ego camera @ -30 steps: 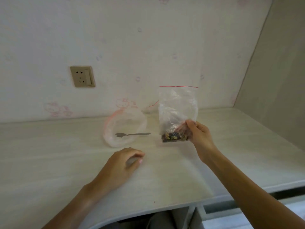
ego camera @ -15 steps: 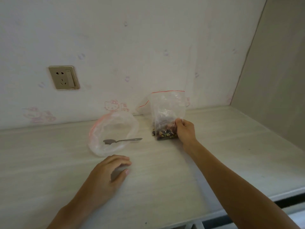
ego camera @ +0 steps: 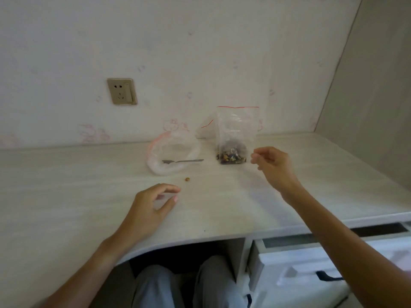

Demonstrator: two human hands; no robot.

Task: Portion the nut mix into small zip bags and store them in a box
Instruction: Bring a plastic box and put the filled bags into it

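Zip bag (ego camera: 233,138): standing at 12 o'clock, light, limp, slippery; nuts weighting base. Taking hold: near red seal. Right hand (ego camera: 274,166) hovering alongside, loosely curled, empty; left hand (ego camera: 153,204) resting, empty.

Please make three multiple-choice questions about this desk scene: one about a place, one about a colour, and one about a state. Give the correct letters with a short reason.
1. Where does the spoon lie?
A. with its bowl inside the open bag lying on the desk
B. in the drawer
C. in the right hand

2. What colour is the line at the top of the standing zip bag?
A. blue
B. red
C. green

3. What is the right hand doing?
A. gripping the standing bag
B. pressing flat on the desk
C. holding nothing, just right of the standing bag

Answers: 1 A, the spoon's bowl sits within the bag's mouth while its handle sticks out. 2 B, a thin red strip runs along its top. 3 C, a gap shows between its fingers and the bag.
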